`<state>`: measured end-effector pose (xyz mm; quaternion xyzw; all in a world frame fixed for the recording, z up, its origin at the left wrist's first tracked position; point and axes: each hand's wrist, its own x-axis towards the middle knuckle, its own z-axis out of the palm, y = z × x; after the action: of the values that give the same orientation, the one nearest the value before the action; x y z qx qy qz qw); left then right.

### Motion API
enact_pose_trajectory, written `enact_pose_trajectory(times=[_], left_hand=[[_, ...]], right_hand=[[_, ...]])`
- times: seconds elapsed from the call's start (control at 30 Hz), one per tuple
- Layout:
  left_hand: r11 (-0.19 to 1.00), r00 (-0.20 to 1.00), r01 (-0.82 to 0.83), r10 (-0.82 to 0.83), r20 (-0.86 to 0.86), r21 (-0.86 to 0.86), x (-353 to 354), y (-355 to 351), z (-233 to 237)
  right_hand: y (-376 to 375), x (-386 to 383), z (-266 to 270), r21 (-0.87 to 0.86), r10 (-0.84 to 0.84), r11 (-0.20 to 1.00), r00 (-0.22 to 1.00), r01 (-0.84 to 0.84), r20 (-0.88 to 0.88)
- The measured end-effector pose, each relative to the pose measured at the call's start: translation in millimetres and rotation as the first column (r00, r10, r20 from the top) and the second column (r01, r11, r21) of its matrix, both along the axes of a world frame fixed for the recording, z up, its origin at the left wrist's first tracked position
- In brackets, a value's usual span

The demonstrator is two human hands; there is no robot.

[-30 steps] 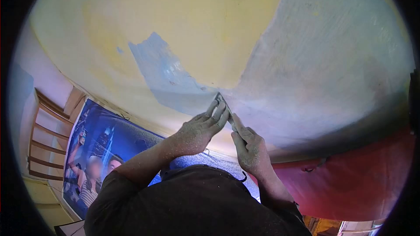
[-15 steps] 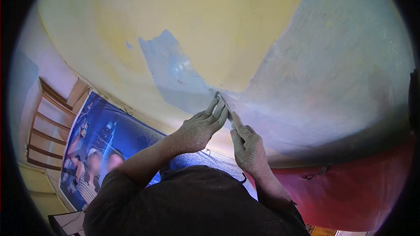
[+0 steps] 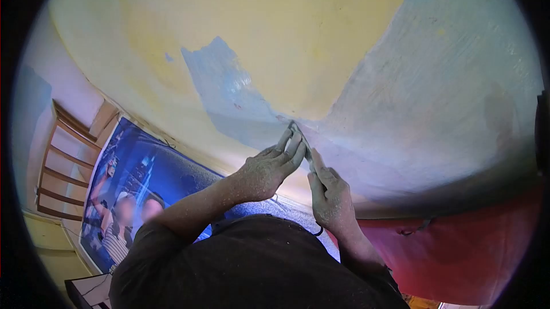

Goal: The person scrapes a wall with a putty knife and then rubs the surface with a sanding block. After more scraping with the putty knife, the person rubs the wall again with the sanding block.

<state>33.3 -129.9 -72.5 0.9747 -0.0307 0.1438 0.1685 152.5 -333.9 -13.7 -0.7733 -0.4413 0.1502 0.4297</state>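
Observation:
A thin, dusty scraper touches the wall with its tip, at the lower edge of the yellow paint. My right hand is wrapped round its handle end. The fingers of my left hand press together on the blade near the tip. Both hands and forearms are speckled with pale dust. Left of the tip lies a bare bluish-grey patch; to the right spreads a wide greyish area.
A blue poster with printed people hangs at the lower left, beside a wooden slatted rack. Red cloth or sheeting fills the lower right. A dark-edged pale object is at the bottom left.
Both hands and the scraper have shifted slightly to the right along the wall. The grip on the scraper looks the same.

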Motion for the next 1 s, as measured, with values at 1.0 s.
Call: enact_pose_trajectory(times=[1.0], left_hand=[[0.991, 0.987, 0.100, -0.110, 0.119, 0.086, 11, -3, 18]], right_hand=[[-21, 15, 20, -0.059, 0.068, 0.996, 0.998, -0.068, 0.006]])
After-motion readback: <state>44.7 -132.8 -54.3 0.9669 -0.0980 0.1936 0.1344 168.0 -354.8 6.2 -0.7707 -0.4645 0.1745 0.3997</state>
